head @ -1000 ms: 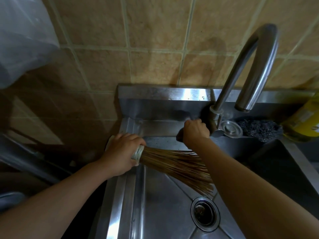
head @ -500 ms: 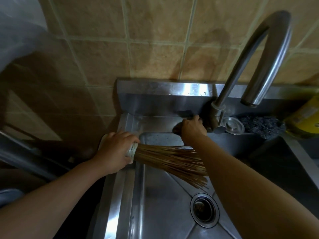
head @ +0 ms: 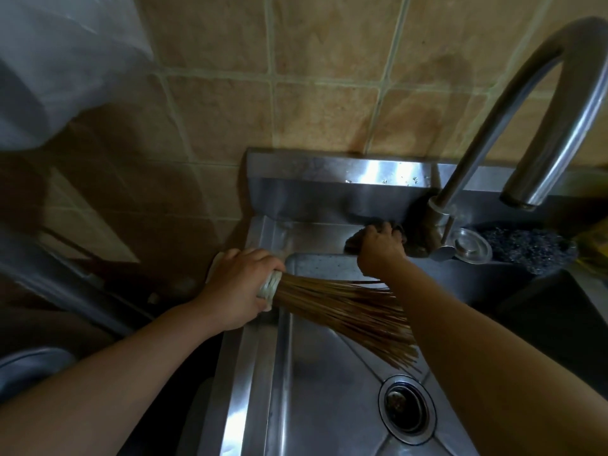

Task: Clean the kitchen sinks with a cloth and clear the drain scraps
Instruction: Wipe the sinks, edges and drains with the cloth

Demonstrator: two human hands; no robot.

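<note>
My left hand [head: 238,286] grips the bound handle of a bamboo whisk brush [head: 345,311], held over the left rim of the steel sink [head: 316,390] with its bristles fanned out toward the drain [head: 406,409]. My right hand [head: 380,248] holds a dark cloth [head: 353,243] bunched against the sink's back ledge, right beside the faucet base [head: 434,225]. Most of the cloth is hidden under the fingers. My right forearm crosses over the brush tips.
The curved faucet spout [head: 539,120] arches overhead at right. A round metal lid [head: 470,245] and a dark scouring pad [head: 523,248] lie on the ledge behind a second basin [head: 559,324]. A yellow bottle [head: 595,238] is at the far right. A metal pot rim [head: 29,366] sits lower left.
My right hand with the cloth has slid back and right along the ledge toward the faucet base. The left hand keeps its hold on the brush.
</note>
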